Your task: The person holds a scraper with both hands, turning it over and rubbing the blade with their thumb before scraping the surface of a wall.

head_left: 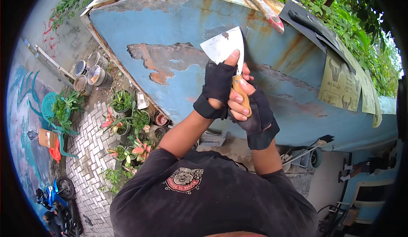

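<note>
Head camera view has both your hands raised before you, in black fingerless gloves, on one putty knife (222, 46) held upright, close in front of a blue-painted wall (170, 24). Your right hand (257, 107) has its fingers wrapped closely round the wooden handle (241, 97), its thumb lying along the upper part of the grip. Your left hand (217, 82) pinches the lower blade narrowly, thumb flat on the metal and other fingertips showing past the neck on the far side. The broad blade points up and tilts a little to the left, with a dark spot near its top edge. Behind it the paint has flaked away in a grey and rust-coloured patch (163, 60), and brown stains run down from the top edge. Up there lies a paintbrush (260, 4), its red-tipped handle reaching over the edge, while to its right sheets of sandpaper (338, 84) hang down the wall. Well off to the left, buckets (103, 80) stand on the ground beyond the potted plants (123, 101)
</note>
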Demonstrator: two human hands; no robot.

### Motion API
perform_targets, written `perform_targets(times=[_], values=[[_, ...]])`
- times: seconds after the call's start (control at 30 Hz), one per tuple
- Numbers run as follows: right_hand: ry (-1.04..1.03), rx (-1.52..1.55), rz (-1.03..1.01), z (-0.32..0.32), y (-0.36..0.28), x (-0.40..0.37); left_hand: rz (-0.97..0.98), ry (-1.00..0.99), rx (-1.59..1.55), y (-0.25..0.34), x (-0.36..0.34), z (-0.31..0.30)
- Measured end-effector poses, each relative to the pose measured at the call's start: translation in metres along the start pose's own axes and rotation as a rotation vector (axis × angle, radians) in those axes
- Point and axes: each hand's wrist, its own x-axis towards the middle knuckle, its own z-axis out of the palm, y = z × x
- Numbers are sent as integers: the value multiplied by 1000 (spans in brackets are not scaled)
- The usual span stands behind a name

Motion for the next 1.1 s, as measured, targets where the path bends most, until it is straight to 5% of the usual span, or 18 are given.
perform_targets(times=[1.1], values=[[-4,-216,-60,7,-4,3,46,-18,10,-9,8,-9]])
